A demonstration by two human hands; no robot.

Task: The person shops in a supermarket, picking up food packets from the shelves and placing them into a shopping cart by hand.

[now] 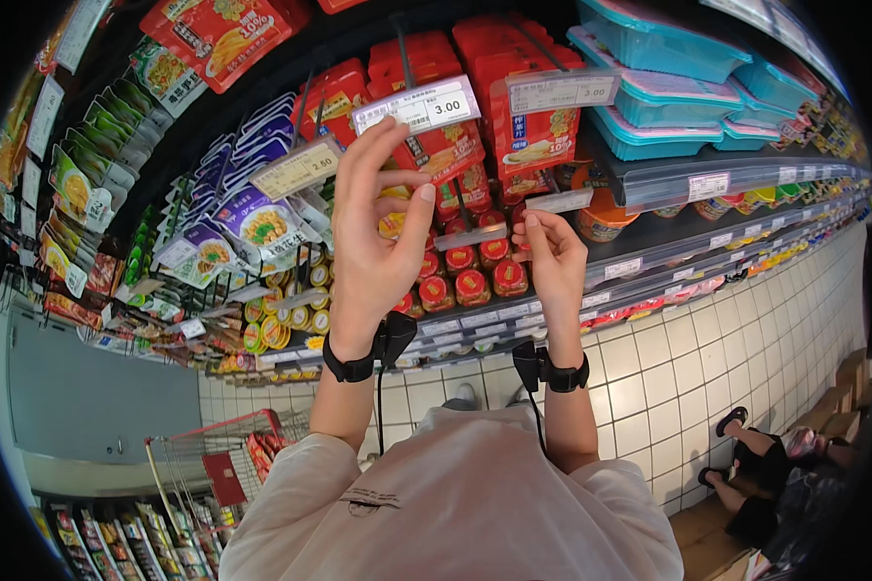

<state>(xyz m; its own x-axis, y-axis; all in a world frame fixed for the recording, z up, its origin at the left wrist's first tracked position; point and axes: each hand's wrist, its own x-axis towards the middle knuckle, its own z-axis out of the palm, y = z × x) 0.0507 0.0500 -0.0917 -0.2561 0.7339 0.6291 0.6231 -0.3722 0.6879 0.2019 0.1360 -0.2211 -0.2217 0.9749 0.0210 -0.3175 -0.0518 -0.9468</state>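
My left hand [381,232] is raised in front of hanging red food pouches, fingers apart, its fingertips at the lower left edge of a price tag holder [447,107]; whether they touch it, I cannot tell. My right hand [556,254] is lower and to the right, thumb and fingertips brought together near a smaller tag holder [563,200]; whether something thin is between them is unclear. Between the hands another tag holder [471,237] sticks out above red-lidded jars [471,287]. Red pouches [538,138] hang behind. Each wrist wears a black strap with a cabled device.
Purple pouches [261,221] hang at left. Blue plastic tubs [661,94] are stacked on the right shelf [748,178]. A shopping cart [221,436] with red packs stands behind at lower left. Another person's legs [741,450] and cardboard boxes [712,534] are at lower right.
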